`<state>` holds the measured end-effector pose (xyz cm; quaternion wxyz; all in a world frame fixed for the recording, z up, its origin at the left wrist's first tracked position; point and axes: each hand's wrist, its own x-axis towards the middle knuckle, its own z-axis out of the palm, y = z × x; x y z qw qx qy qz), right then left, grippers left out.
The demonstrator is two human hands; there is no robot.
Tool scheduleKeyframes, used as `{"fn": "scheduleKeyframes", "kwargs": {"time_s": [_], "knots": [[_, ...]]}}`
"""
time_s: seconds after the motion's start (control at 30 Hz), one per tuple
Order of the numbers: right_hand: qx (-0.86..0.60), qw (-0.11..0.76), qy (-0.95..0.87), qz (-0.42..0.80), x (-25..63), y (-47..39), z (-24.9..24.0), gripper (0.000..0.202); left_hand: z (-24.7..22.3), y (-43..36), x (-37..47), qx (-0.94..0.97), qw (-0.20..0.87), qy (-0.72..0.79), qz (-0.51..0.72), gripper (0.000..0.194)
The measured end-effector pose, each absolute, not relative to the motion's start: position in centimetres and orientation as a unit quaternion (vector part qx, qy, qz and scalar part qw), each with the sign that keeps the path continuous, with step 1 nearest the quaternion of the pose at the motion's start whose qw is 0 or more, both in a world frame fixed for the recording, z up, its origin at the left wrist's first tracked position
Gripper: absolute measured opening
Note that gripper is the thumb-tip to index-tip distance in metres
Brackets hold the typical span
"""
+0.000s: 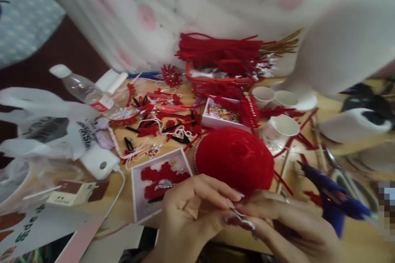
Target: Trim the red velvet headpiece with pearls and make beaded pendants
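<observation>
A round red velvet piece (235, 159) with a beaded rim lies at the middle of the wooden table (358, 234). My left hand (188, 211) and my right hand (286, 226) meet just in front of it, fingertips pinched together on something small and thin that I cannot make out. My right hand's fingers touch the red piece's near edge. A shallow white box (154, 185) with red trims sits left of my left hand.
A blue glue gun (333, 203) lies at the right. Paper cups (279, 129), a red basket of red cords (222, 80), a bead tray (222, 115), scattered red trims, a water bottle (88, 92), plastic bags (46, 127) and a white charger (100, 162) crowd the table.
</observation>
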<state>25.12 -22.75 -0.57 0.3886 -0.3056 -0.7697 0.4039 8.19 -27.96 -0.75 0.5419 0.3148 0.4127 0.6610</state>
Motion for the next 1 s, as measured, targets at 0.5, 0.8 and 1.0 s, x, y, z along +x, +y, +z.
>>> {"fn": "scheduleKeyframes", "kwargs": {"time_s": [0.5,0.8,1.0], "knots": [[-0.287,0.521,-0.654,0.468,26.1,-23.1,-0.5,0.021,-1.7,-26.6,12.1,0.174,0.652,0.353,0.649,0.013],[-0.269,0.528,-0.695,0.407,26.3,-23.8,-0.5,0.026,-3.6,-27.6,12.6,0.086,0.713,0.331,0.612,0.018],[-0.264,0.512,-0.724,0.38,26.6,-23.5,-0.3,0.021,-2.0,-27.3,12.4,0.11,0.728,0.334,0.588,0.012]]}}
